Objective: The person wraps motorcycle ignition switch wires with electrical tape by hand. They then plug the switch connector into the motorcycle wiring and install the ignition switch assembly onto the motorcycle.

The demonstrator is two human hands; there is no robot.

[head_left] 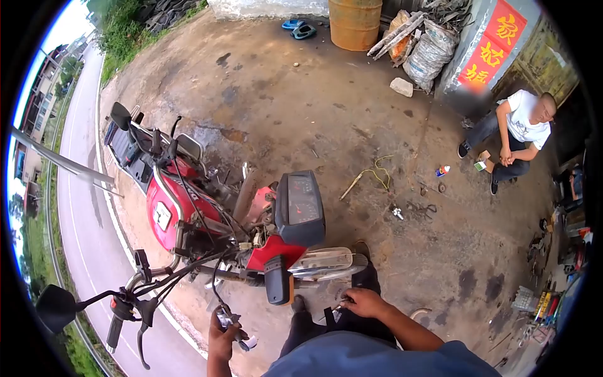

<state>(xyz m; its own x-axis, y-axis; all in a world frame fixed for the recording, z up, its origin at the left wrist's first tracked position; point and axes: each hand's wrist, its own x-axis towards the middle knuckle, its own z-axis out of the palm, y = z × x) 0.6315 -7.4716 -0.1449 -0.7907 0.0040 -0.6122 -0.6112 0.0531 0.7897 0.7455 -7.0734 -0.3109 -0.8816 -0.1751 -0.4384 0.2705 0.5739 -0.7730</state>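
A red motorcycle [188, 217] stands in front of me, with its dark instrument cluster [300, 204] hanging loose over the front wheel [339, 271]. My left hand [224, 333] is closed around a small metal and black part with a dark cable [217, 286] running up from it toward the bike; its exact kind is partly hidden by my fingers. Near my lap, my right hand [364, 304] has its fingers pressed together on something small, mostly hidden. A black turn-signal-like housing [276, 281] sits between my hands, beyond them. The handlebar [118, 330] with its lever is to the left.
A person in a white shirt [524, 122] sits at the right by a small box [482, 162]. Tools [424, 210], a bottle [443, 170] and a yellow cord [377, 176] lie on the ground. A rusty barrel [355, 25] and sacks [432, 53] stand at the back; a road [78, 188] runs left.
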